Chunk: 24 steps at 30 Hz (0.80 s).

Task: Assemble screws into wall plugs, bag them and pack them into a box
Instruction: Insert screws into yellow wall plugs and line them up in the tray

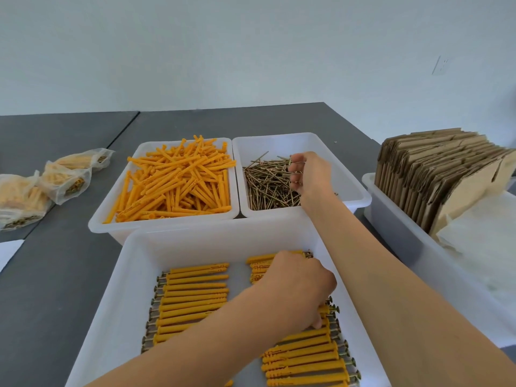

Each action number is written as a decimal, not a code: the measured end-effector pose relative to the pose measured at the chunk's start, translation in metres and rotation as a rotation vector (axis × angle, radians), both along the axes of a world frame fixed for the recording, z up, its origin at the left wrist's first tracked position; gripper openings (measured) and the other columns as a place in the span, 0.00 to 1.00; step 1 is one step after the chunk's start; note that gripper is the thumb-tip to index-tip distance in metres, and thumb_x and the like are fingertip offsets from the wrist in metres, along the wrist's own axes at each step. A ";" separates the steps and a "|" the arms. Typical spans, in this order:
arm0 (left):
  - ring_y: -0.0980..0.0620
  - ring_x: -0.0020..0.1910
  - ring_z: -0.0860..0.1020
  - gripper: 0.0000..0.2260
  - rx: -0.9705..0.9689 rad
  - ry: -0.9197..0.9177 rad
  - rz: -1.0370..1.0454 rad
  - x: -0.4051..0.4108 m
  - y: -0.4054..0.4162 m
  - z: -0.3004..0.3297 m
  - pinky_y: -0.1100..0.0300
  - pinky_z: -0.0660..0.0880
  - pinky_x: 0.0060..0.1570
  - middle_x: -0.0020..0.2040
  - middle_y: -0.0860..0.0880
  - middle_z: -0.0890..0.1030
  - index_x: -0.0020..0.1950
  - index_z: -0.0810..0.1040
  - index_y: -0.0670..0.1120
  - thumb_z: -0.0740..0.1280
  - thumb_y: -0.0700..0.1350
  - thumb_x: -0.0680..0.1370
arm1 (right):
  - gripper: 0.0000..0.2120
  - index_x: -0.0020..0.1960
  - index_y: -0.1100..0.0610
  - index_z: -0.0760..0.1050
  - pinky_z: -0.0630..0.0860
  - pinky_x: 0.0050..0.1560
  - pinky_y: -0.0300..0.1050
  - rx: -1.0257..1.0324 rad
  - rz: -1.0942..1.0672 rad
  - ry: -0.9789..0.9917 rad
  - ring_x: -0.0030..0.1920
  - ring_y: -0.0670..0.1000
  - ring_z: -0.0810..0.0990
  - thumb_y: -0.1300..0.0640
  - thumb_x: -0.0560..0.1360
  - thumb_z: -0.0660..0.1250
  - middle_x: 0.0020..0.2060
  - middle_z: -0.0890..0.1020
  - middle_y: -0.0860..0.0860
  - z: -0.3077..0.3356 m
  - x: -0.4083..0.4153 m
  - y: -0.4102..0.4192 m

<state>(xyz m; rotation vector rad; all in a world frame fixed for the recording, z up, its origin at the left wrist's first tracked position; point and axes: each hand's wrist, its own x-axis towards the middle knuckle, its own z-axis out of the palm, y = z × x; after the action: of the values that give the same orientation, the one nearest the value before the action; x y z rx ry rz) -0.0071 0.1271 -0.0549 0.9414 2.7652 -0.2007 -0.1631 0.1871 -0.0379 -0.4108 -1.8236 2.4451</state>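
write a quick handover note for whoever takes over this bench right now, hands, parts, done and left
Right hand is in the screw bin, pinching a few screws.
Left hand rests on the right row of assembled plugs in the near tray; its grip is hidden.
Loose yellow wall plugs fill the far left bin.
Done: two rows assembled, three filled bags at left.
Left: keep assembling, bag the rows, pack into the flat cartons at right.
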 end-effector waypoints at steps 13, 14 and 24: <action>0.51 0.34 0.72 0.22 0.137 -0.018 0.057 -0.014 -0.015 -0.006 0.59 0.62 0.30 0.35 0.52 0.73 0.41 0.74 0.49 0.69 0.68 0.70 | 0.11 0.42 0.65 0.75 0.70 0.34 0.44 0.631 0.070 0.162 0.33 0.51 0.71 0.63 0.78 0.55 0.34 0.76 0.54 -0.017 -0.001 -0.010; 0.51 0.35 0.73 0.22 0.171 0.011 0.092 -0.017 -0.020 -0.003 0.59 0.62 0.31 0.35 0.52 0.73 0.41 0.74 0.49 0.67 0.69 0.71 | 0.11 0.45 0.67 0.75 0.69 0.34 0.43 0.717 0.080 0.185 0.34 0.51 0.70 0.62 0.78 0.56 0.35 0.75 0.54 -0.019 -0.001 -0.010; 0.53 0.41 0.76 0.05 0.615 0.623 0.595 -0.065 -0.126 0.032 0.57 0.73 0.33 0.40 0.56 0.78 0.46 0.74 0.55 0.60 0.50 0.81 | 0.12 0.44 0.53 0.71 0.72 0.54 0.52 1.490 0.695 0.021 0.50 0.56 0.76 0.51 0.80 0.52 0.44 0.76 0.50 -0.019 0.008 -0.021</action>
<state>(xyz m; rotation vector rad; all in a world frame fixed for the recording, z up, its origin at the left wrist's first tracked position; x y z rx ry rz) -0.0724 0.0010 -0.0232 0.0784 3.6237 0.5782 -0.1549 0.1660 -0.0566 0.4169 -3.3328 0.5439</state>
